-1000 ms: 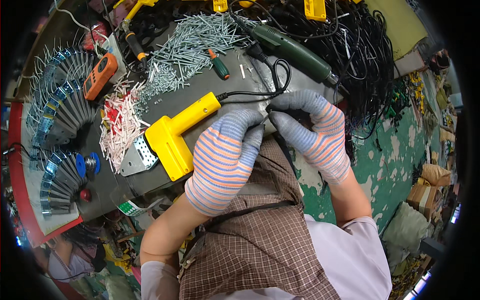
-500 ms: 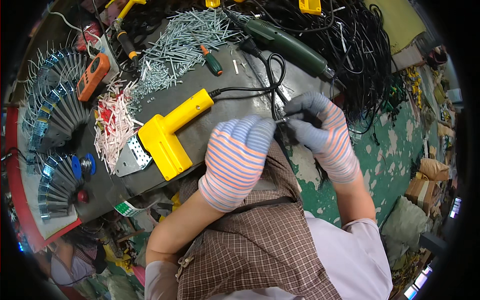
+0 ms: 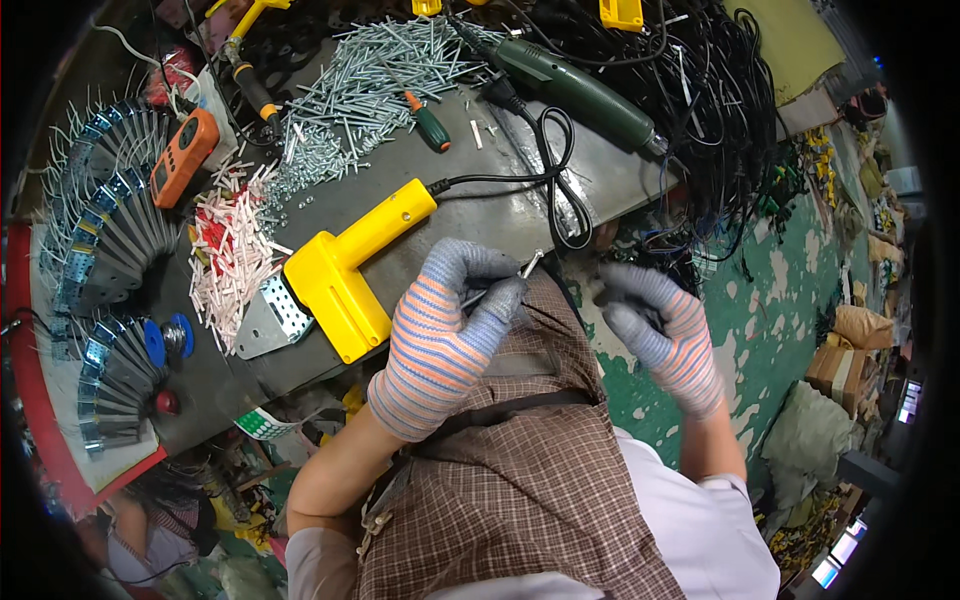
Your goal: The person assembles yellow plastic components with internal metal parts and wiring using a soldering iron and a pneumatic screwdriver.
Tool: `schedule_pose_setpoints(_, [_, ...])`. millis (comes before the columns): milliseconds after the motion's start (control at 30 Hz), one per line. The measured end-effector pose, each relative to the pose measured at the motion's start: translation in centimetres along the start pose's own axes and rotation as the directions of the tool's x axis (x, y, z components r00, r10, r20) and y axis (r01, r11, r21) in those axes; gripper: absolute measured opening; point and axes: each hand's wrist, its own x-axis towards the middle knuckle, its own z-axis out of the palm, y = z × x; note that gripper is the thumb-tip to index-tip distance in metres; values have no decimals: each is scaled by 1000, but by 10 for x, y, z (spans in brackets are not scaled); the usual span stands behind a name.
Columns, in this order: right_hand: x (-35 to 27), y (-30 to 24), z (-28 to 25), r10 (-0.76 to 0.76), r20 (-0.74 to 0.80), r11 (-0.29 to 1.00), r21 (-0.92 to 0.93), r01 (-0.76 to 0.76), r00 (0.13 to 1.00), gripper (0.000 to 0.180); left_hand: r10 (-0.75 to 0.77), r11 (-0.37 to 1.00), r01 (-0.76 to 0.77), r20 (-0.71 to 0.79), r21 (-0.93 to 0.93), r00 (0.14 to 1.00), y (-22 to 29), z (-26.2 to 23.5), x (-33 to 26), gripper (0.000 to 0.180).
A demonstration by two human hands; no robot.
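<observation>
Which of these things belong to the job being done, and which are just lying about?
Probably the job's:
screw in the left hand
screw pile
yellow tool

Apparently just lying about:
orange meter
green screwdriver
blue spool

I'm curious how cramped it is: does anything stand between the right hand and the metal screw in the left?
Nothing visible does: only an open gap separates the right hand from the metal screw pinched in the left hand.

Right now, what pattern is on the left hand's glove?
Orange and blue-grey stripes run across the left glove; head view.
</observation>
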Motion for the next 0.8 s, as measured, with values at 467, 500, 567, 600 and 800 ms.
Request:
schedule_pose_setpoints(467, [77, -21, 130, -224, -74, 920, 312, 236, 972, 20, 104, 993, -114, -251, -27, 962, 51, -104, 14, 29])
schedule_pose_setpoints(500, [80, -18, 140, -231, -78, 900, 361, 244, 970, 19, 105, 994, -101, -205, 28, 973, 52, -116, 25, 31])
schedule_pose_setpoints(567, [87, -11, 155, -235, -66, 887, 394, 242, 970, 18, -13, 1000, 15, -120, 20, 993, 54, -134, 41, 30])
schedule_pose_setpoints(600, [88, -9, 161, -214, -70, 891, 394, 224, 974, 18, -70, 997, 71, -76, 14, 995, 54, -139, 47, 30])
schedule_pose_setpoints(800, [88, -5, 173, -191, -20, 892, 413, 182, 981, 18, -181, 922, 176, -19, 344, 983, 55, -142, 59, 21])
